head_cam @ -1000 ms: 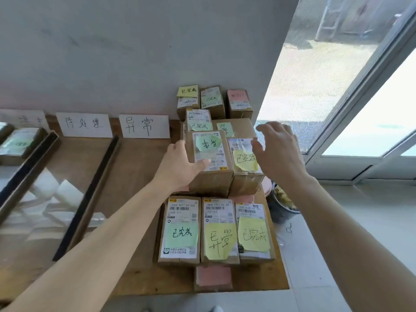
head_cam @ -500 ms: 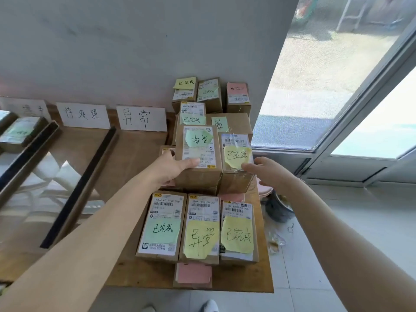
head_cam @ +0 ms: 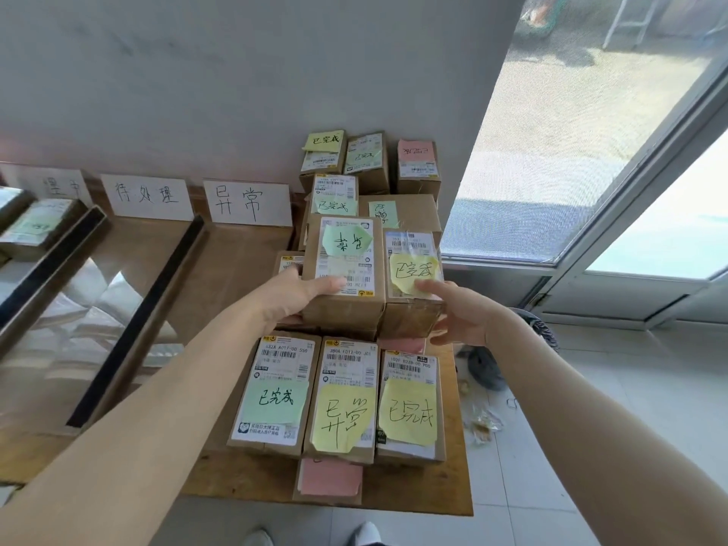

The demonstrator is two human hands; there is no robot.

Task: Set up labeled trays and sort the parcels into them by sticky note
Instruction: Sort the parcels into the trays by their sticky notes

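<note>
Left hand [head_cam: 293,295] gripping green-note parcel [head_cam: 342,309], thumb on top, right hand [head_cam: 465,315] gripping yellow-note parcel [head_cam: 409,321] beside it, 3 front parcels [head_cam: 346,400] nearer.

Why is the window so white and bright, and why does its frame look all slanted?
Head view: daylight blows out the window panes to near white; the wide-angle lens slants the window frame and stretches the forearms at the edges; the green-note parcel and yellow-note parcel mid-frame are sharp.
</note>
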